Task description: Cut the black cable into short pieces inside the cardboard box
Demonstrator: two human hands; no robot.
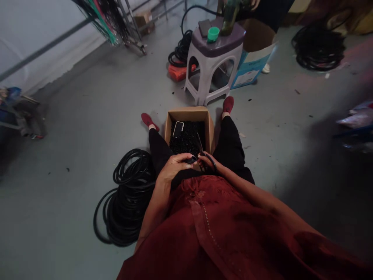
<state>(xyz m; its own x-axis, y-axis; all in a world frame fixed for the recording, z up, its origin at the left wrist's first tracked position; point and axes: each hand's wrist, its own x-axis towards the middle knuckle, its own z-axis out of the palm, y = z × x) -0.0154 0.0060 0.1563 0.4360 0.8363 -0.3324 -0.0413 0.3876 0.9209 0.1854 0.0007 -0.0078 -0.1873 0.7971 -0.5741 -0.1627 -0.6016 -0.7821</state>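
Dark red cloth top point(221, 225) up front, left hand point(174, 165) pinching a small black piece point(191, 160), right hand point(207, 158) gripping black-handled metal scissors point(200, 143).

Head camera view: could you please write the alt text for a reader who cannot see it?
A person's left hand holds a small dark piece and the right hand scissors, near an open cardboard box of small black pieces with a phone on top. Black cable coils lie at left; a stool stands ahead.

Dim, uneven indoor light; soft shadows on the right; edges stretched; far corners blurred
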